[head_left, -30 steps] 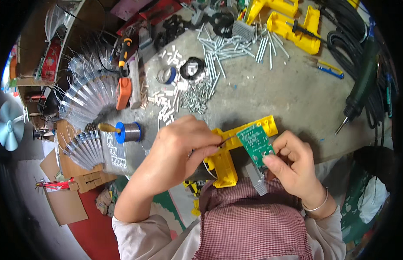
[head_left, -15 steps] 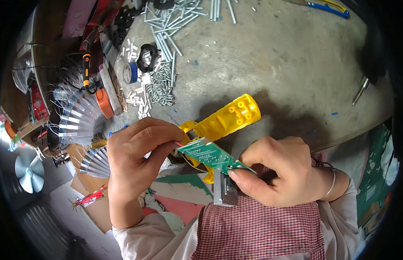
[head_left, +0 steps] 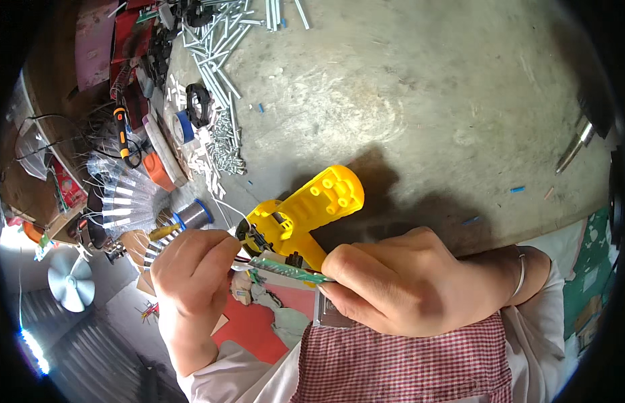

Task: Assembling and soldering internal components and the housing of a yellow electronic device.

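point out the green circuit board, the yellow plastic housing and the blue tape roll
green circuit board [head_left: 285,270], head view, on its edge between the two hands
yellow plastic housing [head_left: 322,198], head view, on its rounded upper end
blue tape roll [head_left: 183,126], head view, on its blue rim

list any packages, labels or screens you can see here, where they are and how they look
Red printed packet: far left edge, beside the clear bagged parts; flat, red with pale markings.
Cardboard pieces: lower left, behind the left hand; flat, brown.
No screens or signs show.

Green circuit board [head_left: 285,270] — both hands — yellow housing [head_left: 306,211]
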A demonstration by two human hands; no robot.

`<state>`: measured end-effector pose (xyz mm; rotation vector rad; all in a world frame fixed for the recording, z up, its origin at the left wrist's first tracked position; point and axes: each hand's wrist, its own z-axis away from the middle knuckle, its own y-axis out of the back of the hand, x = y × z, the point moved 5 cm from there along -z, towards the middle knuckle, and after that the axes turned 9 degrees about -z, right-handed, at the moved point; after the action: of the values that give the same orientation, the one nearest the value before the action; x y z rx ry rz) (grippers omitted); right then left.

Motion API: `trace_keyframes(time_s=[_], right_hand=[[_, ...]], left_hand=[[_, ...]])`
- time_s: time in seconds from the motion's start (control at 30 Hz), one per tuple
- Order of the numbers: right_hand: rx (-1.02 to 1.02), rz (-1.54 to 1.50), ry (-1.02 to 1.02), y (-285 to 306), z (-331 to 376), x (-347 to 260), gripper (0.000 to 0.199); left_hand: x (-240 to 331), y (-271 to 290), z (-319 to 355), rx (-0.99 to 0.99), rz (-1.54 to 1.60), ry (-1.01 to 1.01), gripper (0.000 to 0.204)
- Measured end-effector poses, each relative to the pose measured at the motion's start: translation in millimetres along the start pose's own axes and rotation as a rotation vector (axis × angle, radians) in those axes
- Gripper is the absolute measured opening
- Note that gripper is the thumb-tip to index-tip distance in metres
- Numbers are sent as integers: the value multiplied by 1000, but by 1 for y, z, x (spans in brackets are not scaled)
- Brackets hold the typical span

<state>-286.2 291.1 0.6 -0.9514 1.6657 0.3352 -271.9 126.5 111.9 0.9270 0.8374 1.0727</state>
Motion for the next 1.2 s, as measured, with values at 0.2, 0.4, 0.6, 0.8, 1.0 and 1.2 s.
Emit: trace_keyframes(time_s=[0.2,0.4,0.6,0.8,1.0,1.2], right_hand=[[37,81,-51,-2,2,2,20],[87,116,-29,-1,3,2,20],[33,134,-53,-3,1,3,25],[26,201,-42,-6,3,4,28],[-95,345,-36,-9,2,5,26],[-38,391,-35,-10,1,5,27]], left_hand=[[-1,-18,-15,-133,103,-42,26],[-7,-24,-22,-163,213,1,29],[-3,-31,-18,-220,94,19,27],[-4,-30,-19,-234,81,28,26],[0,-33,-23,-265,46,-3,31],[1,-36,-23,-280,0,-39,33]])
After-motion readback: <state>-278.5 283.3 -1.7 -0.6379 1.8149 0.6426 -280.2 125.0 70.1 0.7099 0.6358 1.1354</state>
